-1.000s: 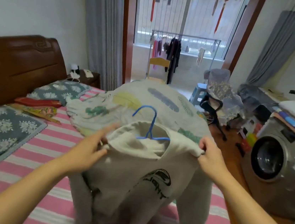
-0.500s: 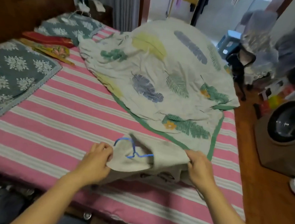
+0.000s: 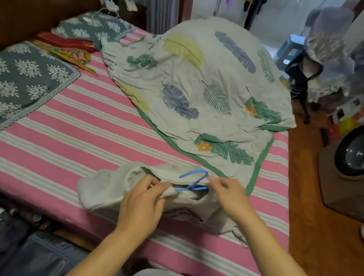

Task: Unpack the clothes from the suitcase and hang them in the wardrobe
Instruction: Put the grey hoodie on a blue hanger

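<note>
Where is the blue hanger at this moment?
In the head view, the blue hanger sticks out of the grey sweatshirt's neck on the striped bed, between both hands, near the leaf-print quilt.

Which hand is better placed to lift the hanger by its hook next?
The right hand, probably: it sits beside the blue hanger hook, fingers apparently free. The left hand is pinching the sweatshirt collar.

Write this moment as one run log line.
stage: fitting hanger | sweatshirt: flat on bed | hanger: in collar | left hand: pinching collar | right hand: at hanger
</note>
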`<state>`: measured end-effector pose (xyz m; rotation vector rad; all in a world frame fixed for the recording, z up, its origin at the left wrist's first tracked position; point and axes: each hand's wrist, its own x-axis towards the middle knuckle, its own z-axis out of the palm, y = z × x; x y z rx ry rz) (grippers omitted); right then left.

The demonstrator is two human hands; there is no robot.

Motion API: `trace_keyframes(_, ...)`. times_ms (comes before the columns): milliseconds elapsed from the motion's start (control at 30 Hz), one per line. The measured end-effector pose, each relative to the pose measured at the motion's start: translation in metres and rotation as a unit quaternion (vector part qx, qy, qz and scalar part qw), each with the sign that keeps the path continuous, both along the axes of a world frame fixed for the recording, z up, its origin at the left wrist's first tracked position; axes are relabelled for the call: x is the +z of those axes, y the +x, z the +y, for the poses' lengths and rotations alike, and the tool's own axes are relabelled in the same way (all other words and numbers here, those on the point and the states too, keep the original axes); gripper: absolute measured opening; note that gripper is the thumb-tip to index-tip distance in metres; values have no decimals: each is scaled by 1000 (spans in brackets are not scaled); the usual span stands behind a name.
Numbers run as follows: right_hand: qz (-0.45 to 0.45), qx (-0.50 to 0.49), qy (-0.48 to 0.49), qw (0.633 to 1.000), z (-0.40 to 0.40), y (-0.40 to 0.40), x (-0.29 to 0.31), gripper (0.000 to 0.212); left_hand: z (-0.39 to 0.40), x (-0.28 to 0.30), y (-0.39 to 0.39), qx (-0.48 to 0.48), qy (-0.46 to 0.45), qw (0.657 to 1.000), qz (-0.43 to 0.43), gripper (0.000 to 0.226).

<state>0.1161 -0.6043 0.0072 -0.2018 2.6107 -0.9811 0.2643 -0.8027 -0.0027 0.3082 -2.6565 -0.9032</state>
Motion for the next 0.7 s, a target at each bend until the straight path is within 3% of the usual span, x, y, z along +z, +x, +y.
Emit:
trace_keyframes(67,-83,83,151,982,-1,-8,-8,54,23,2,3,-35,-39,999,10,47)
trace_keyframes(133,-162,205,287,922,6,-13,-6,65,42,0,9,-88,-94,992,14,44)
trace_keyframes(233,-229,311,358,850,28,-8,-11,32,63,-9,15,-128,-142,981,-2,42)
trace_keyframes(300,-271,283,383,837,49,-10,-25,19,70,-12,20,-108,-139,984,-18,44)
trace_keyframes(333,-277,247,370,851,59,-12,-28,15,70,-13,23,-84,-131,987,-25,45)
trace_keyframes(367,-259,179,324,892,71,-17,-31,12,69,-13,27,-55,-123,990,-33,47)
trace_keyframes(433,-233,-36,96,967,92,-28,-30,18,66,-16,37,-2,-108,993,-53,55)
trace_keyframes(467,-295,-157,-79,939,101,-32,-29,21,67,-17,40,16,-96,993,-63,59)
trace_keyframes(500,-383,-248,-224,862,106,-31,-24,23,71,-17,41,30,-79,994,-67,59)
trace_keyframes(533,-445,-300,-295,790,108,-28,-19,23,76,-17,39,41,-55,995,-65,57)
trace_keyframes(567,-482,-310,-331,750,107,-25,-19,21,83,-16,36,51,-29,997,-57,52)
trace_keyframes(600,-499,-282,-322,754,106,-21,-21,24,89,-14,31,60,-5,997,-46,47)
trace_keyframes(667,-480,-214,-250,813,109,-16,-29,44,97,-10,25,63,18,997,-33,40)
trace_keyframes(700,-456,-189,-213,843,111,-14,-22,36,98,-8,24,53,20,998,-35,39)
